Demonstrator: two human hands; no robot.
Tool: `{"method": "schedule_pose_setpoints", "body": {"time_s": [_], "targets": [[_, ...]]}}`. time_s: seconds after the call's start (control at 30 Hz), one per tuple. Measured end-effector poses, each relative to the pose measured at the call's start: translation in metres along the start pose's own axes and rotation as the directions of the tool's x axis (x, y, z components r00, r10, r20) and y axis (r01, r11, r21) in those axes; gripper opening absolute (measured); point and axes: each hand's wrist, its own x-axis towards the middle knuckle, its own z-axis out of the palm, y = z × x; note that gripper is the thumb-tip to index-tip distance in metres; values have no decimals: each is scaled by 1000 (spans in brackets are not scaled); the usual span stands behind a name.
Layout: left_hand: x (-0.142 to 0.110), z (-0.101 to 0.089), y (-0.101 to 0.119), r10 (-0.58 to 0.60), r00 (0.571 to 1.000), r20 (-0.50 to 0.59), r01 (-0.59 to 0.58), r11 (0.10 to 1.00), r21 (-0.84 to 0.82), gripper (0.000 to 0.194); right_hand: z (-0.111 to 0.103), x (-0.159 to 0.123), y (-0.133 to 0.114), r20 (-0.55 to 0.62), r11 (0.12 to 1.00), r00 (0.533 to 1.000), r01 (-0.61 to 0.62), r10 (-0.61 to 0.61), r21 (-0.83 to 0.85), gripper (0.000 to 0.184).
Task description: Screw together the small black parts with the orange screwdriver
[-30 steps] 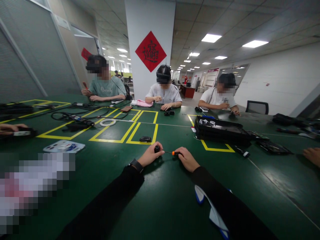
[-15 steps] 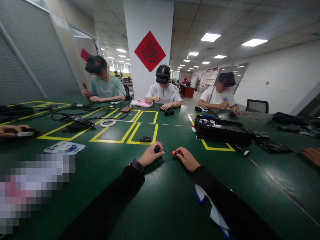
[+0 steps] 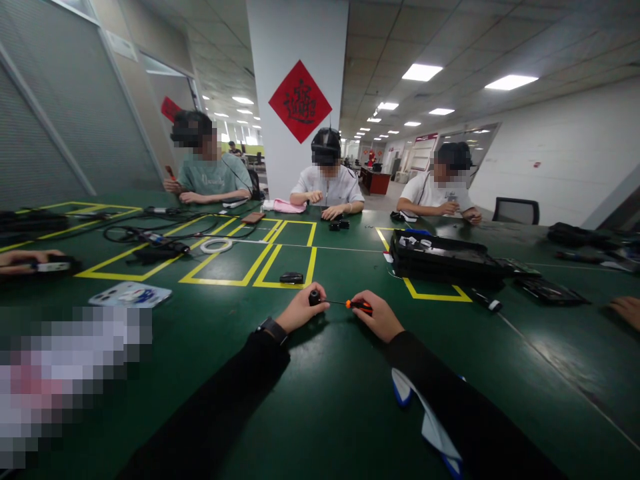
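Observation:
My left hand (image 3: pixel 300 310) is closed around a small black round part (image 3: pixel 315 297) on the green table (image 3: pixel 320 393). My right hand (image 3: pixel 381 315) grips a small screwdriver with an orange-and-black handle (image 3: pixel 361 306); its thin shaft points left at the black part. Both hands rest low on the table, close together. A small black object (image 3: pixel 291 277) lies just beyond them, inside a yellow taped box.
A black tray of parts (image 3: pixel 440 257) sits at the right, a phone case (image 3: pixel 131 294) and cables (image 3: pixel 150 243) at the left. Three people sit across the table. Other people's hands (image 3: pixel 30 260) show at both edges. A white-blue item (image 3: pixel 430 427) lies under my right forearm.
My right hand has drawn slightly to the right, so more of the orange screwdriver handle shows. My left hand has stayed where it was.

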Motion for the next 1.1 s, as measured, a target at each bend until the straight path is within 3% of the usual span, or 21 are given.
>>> {"method": "schedule_pose_setpoints", "body": {"time_s": [0.23, 0.5, 1.1], "targets": [[1, 0, -2, 7, 1000, -2, -7, 1000, 0, 18, -6, -3, -14, 29, 996, 998, 66, -64, -65, 19], [1, 0, -3, 6, 1000, -16, -6, 1000, 12, 15, -9, -2, -21, -75, 984, 990, 108, -119, -139, 16], [0, 0, 1, -32, 999, -15, 31, 998, -63, 18, -7, -2, -17, -76, 983, 985, 148, -156, -107, 14]]}}
